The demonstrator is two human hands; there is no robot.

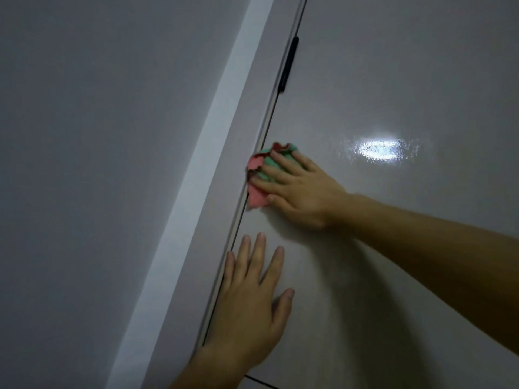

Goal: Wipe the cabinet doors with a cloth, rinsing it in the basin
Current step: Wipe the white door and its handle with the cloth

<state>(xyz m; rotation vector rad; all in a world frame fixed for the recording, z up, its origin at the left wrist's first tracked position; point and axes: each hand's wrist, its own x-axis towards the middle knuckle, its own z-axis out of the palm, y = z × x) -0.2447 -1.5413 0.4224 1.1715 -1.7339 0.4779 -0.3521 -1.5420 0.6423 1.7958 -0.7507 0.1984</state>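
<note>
The cloth (257, 189), a crumpled rag in pink and green with a frayed, wavy edge, sits against the cabinet door (393, 248) right at its left edge. Its pink part overlaps the thin dark gap (269, 119) that separates this door from the narrow panel (247, 122) beside it.

The right hand (303, 192) lies on top of the rag. Its fingers (280, 161) are spread and nearly straight, pressing the rag flat to the door rather than clenching it, and the thumb touches the lower pink corner. The left hand (247, 304) rests lower on the same door, palm flat, with released fingers (259, 254) fanned out. Its little finger runs along the gap.

Farther up that gap sits a slim black handle (288, 66), well apart from the rag. The door is smooth and glossy, pale beige, and carries a bright rippled patch of reflected light (379, 148) to the right of the rag. Most of its face to the right and above is open. Left of the narrow panel runs a white strip (196, 164), then a plain grey wall (84, 136). A short dark joint (261, 383) crosses the door's bottom edge near the left wrist.
</note>
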